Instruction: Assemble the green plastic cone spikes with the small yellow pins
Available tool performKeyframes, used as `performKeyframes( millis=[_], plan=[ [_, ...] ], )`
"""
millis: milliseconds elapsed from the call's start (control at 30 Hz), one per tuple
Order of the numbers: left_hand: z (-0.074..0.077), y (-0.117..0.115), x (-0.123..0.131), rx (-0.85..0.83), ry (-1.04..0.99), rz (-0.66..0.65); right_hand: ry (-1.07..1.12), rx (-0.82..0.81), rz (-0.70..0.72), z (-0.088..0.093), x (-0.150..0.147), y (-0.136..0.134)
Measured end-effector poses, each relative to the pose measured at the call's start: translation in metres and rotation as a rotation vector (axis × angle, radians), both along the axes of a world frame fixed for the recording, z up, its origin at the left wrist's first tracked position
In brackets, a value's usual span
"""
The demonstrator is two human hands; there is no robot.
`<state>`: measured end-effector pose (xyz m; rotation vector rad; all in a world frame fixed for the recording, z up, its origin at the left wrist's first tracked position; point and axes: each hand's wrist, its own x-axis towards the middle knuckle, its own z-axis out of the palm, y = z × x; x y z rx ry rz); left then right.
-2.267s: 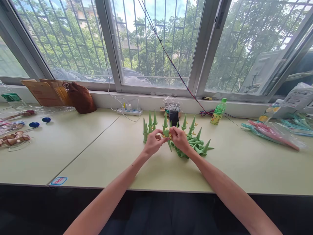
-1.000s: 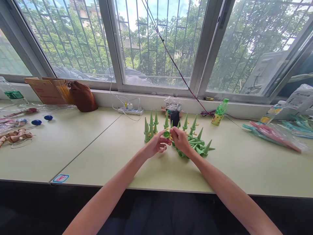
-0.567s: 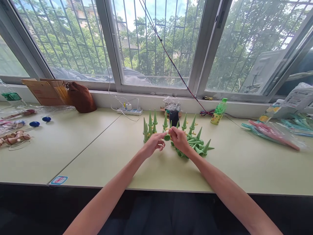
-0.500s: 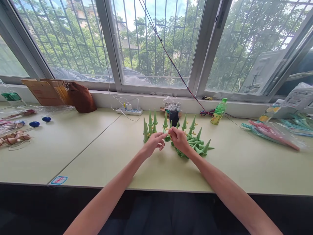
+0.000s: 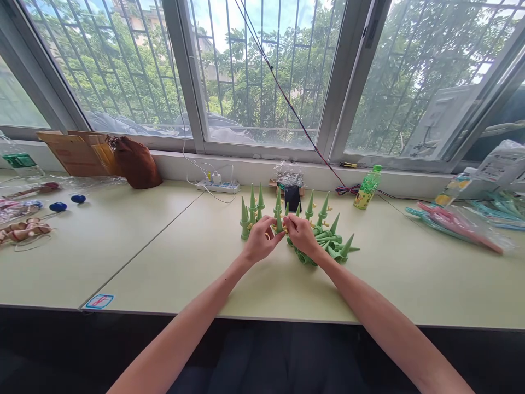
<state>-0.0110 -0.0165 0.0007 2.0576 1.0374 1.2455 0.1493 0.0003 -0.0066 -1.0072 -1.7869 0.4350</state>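
Observation:
Between my two hands a green plant watering spike (image 5: 279,225) stands with its point up. My left hand (image 5: 262,238) is closed on its left side, thumb and fingers around its lower part. My right hand (image 5: 301,232) is closed at its right side, the fingertips pinched by a small yellow valve; their exact hold is partly hidden. Close to the right wrist lies a pile of green spikes (image 5: 328,241), several with open ends showing. More spikes with yellow valves stand upright at the left (image 5: 245,221) and behind my right hand (image 5: 309,207).
A black phone (image 5: 292,198) leans behind the spikes. Along the back are a power strip (image 5: 218,186), a brown pouch (image 5: 137,164) and a green bottle (image 5: 367,187). Blue balls (image 5: 58,207) lie at left, pink and teal packaged items (image 5: 459,225) at right. The table's front edge (image 5: 287,320) runs below my forearms.
My left hand has gone from loosely spread fingers to closing around the spike. The spike, earlier tilted with its open base showing, now stands upright. My right hand has hardly moved.

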Motion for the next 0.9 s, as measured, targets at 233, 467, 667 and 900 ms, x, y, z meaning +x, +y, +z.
performKeyframes(
  millis=[233,467,667,900],
  plan=[
    [-0.002,0.001,0.002,0.121,-0.002,0.031,0.03,-0.024,-0.027,0.003,-0.001,-0.002],
    [0.007,-0.001,0.002,-0.128,-0.192,0.16,0.072,0.017,-0.122,0.004,0.003,-0.001],
    [0.007,0.002,-0.001,-0.72,-0.24,-0.142,-0.005,0.096,-0.087,0.004,0.003,-0.004],
    [0.008,0.002,-0.003,-0.849,-0.367,-0.227,-0.063,0.133,-0.031,0.002,0.002,-0.004]
  ],
)
